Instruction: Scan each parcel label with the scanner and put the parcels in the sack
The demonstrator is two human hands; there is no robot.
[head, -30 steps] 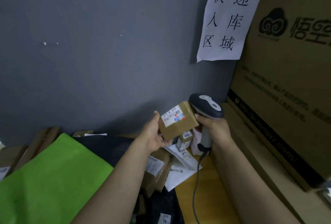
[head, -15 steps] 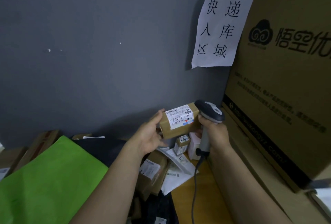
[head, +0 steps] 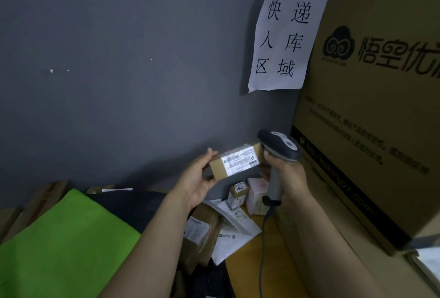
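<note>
The left hand (head: 197, 184) pinches the small brown cardboard parcel (head: 217, 174) aloft by one end; the right hand (head: 287, 178) grips the grey corded scanner (head: 278, 146), its head crowding the parcel's other end, so the white label (head: 239, 163) may misread or the parcel slip.

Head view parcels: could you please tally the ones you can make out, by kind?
Brown cardboard boxes: 3 (held box, box marked 2001, labelled box in the pile)
Pale pink box: 1
White mailer bags: 2
Total: 6; more may be hidden in the pile.
</note>
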